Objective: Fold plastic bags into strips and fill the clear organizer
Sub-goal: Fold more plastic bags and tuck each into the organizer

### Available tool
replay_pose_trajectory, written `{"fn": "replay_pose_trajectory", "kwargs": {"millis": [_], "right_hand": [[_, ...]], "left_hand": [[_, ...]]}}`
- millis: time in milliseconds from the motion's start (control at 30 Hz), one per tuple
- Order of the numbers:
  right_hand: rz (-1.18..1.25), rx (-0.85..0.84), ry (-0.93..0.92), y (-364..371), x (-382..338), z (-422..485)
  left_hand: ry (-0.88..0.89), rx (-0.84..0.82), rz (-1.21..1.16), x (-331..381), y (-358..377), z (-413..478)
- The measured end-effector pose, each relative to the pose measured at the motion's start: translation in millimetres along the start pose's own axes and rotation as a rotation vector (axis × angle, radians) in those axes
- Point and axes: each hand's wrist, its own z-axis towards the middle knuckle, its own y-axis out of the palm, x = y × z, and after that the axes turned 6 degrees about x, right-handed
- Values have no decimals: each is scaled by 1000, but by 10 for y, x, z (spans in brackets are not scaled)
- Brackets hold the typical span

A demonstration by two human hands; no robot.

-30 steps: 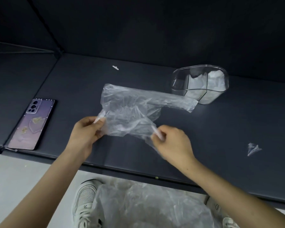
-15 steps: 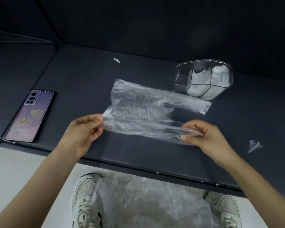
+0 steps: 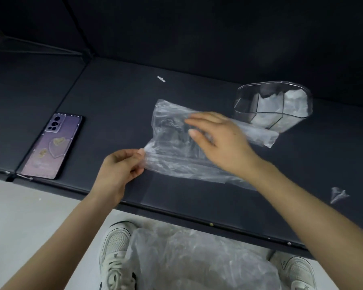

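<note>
Flattening a clear plastic bag (image 3: pixel 172 122) on a dark desk (image 3: pixel 113 101). Near-left corner pinched between the thumb and curled fingers (image 3: pixel 134 158) of the left hand (image 3: pixel 120 170). Right hand (image 3: pixel 224 143) palm down on or just over the bag's middle, fingers (image 3: pixel 201 120) straight and slightly apart, holding nothing. Bag spread crumpled at the desk's centre, its far-right end touching or just in front of the clear organizer (image 3: pixel 247 101); cannot tell which. White folded plastic packed into the organizer's right-hand compartments. At left, near the front edge, a purple phone (image 3: pixel 52 145) lying face down. Further back, a small white scrap (image 3: pixel 161 79). At far right, a folded bit of clear plastic (image 3: pixel 338 194). Below, on the floor, a heap of clear bags (image 3: pixel 197 258) between two white trainers (image 3: pixel 115 252).
</note>
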Motion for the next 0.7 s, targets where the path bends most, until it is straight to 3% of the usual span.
{"fn": "replay_pose_trajectory", "kwargs": {"millis": [167, 233, 367, 500, 700], "right_hand": [[-248, -459, -19, 698, 3, 459], [-365, -523, 8, 825, 80, 520], [-485, -488, 41, 906, 112, 554], [-461, -411, 9, 877, 46, 463], [-172, 7, -104, 433, -17, -157]], "left_hand": [[151, 8, 194, -73, -9, 5], [214, 5, 293, -109, -31, 0], [210, -20, 352, -154, -92, -45], [78, -9, 249, -59, -131, -43], [80, 42, 303, -5, -114, -7]]}}
